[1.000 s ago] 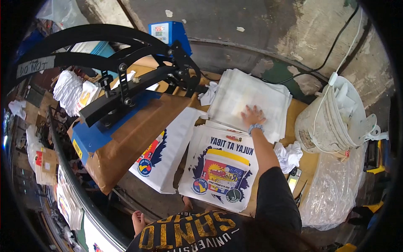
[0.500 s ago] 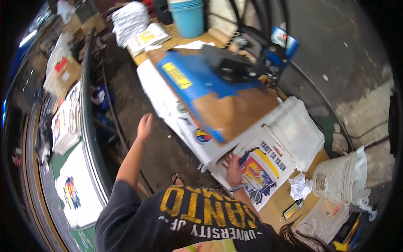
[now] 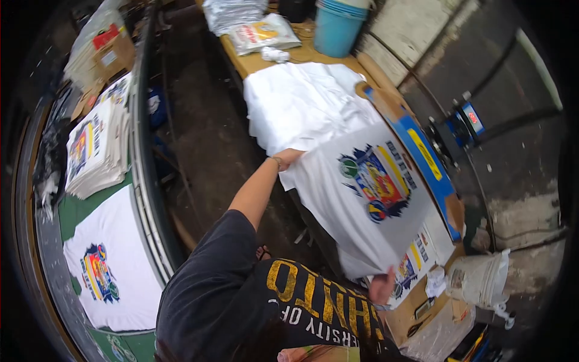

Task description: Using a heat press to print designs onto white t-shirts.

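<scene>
A white T-shirt (image 3: pixel 329 202) with a colourful print stretches between my hands over the heat press. My left hand (image 3: pixel 291 158) is closed on its far left edge. At the near edge, my right hand (image 3: pixel 382 286) grips the shirt; motion blurs it slightly. The press's brown board (image 3: pixel 459 217), with blue tape and a yellow label, is swung to the right of the shirt. More white fabric (image 3: pixel 301 99) lies beyond the shirt on the table. Beside my right hand, a printed sheet (image 3: pixel 422 250) is partly covered by the shirt.
A blue bucket (image 3: pixel 341 27) stands at the back, and a white bucket (image 3: pixel 482 277) at the right. Crumpled paper (image 3: pixel 435 282) lies near it. Across the dark aisle on the left are a stack of printed shirts (image 3: pixel 96 148) and a printed white shirt (image 3: pixel 117 235) laid flat.
The taped board has swung off to the right, uncovering the printed T-shirt. My left hand has moved from the air onto the shirt; my right has left the printed sheet for the shirt's near edge.
</scene>
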A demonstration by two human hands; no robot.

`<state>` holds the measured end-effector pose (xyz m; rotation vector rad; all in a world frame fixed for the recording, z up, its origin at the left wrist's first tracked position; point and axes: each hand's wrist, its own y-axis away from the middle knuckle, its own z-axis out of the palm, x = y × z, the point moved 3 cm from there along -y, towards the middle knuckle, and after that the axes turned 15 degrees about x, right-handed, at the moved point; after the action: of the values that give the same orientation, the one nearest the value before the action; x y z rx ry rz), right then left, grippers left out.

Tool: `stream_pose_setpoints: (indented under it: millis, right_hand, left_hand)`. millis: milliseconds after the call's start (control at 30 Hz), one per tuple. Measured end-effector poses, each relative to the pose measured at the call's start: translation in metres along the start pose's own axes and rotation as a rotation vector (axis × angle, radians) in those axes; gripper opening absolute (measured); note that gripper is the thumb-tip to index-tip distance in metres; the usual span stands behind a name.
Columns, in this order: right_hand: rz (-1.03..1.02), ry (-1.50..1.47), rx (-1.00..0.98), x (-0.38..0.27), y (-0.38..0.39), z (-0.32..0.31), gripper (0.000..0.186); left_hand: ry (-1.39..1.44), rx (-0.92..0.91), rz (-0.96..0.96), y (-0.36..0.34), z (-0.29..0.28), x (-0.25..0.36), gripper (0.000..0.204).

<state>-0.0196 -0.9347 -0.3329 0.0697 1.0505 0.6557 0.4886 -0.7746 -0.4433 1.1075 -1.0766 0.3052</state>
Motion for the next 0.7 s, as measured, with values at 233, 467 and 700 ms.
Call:
stream_pose_setpoints:
  millis: [233, 467, 700]
  right_hand:
    - [-0.114, 0.06, -0.775, -0.063, 0.005, 0.135, 0.078]
    - [-0.151, 0.031, -0.923, -0.017, -0.02, 0.359, 0.065]
    - [0.315, -0.024, -1.555, 0.139, 0.08, 0.66, 0.055]
  left_hand:
    - [0.818, 0.253, 0.38, 0.152, -0.139, 0.071, 0.027]
    - [1.326, 0.824, 0.765, 0.441, -0.329, -0.03, 0.024]
    - [1.253, 1.569, 1.243, 0.718, -0.329, -0.088, 0.029]
